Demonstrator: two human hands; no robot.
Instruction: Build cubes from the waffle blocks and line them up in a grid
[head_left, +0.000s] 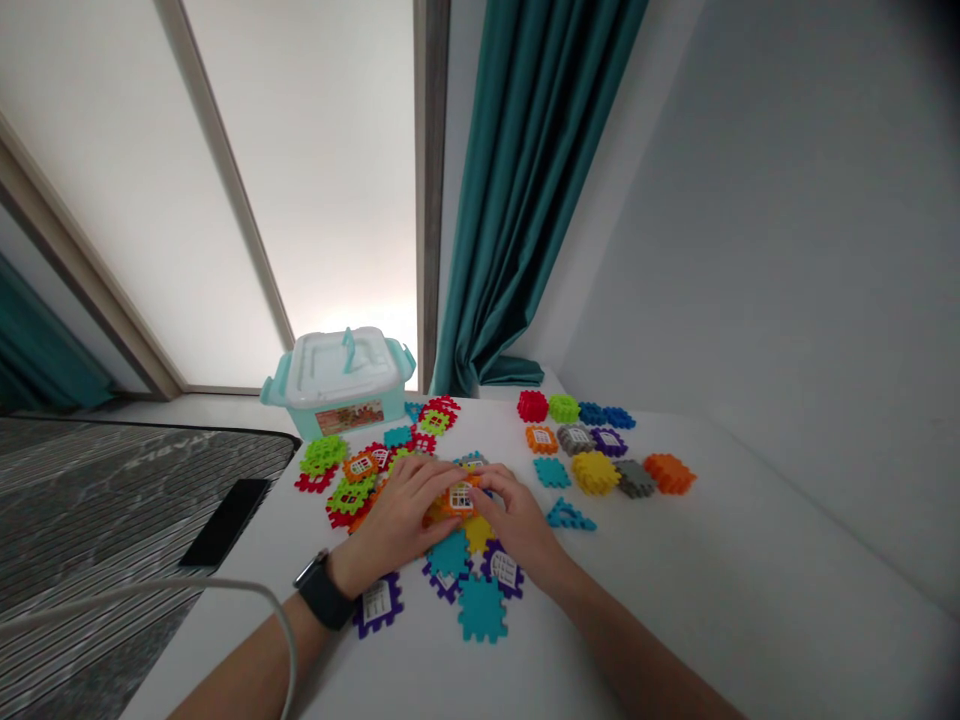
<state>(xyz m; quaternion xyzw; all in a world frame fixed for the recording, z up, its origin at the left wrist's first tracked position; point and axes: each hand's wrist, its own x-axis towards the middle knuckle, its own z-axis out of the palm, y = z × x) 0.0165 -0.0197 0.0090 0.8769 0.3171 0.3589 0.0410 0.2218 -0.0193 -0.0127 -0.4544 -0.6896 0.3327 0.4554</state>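
In front of me, my left hand (409, 508) and my right hand (519, 522) meet over a spread of interlocking plastic tiles. Between them is an orange window tile (460, 498) with a white lattice. My right thumb and fingers close on its right side; my left fingers and thumb span its left side, partly hiding it. Just below lie a yellow tile (478, 534), a turquoise tile (450, 553) and a purple window tile (503, 568). Nearer me is another turquoise tile (482, 610). A purple-edged tile (378, 604) lies beside my watch (324, 590).
Loose green tiles (324, 454) and red ones lie left of my hands. Sorted stacks, including yellow (596, 472) and orange (670, 474), stand at right. A lidded box (349, 380) is behind. A pale cable (277, 605) crosses my left forearm; a black phone-like slab (225, 522) lies left.
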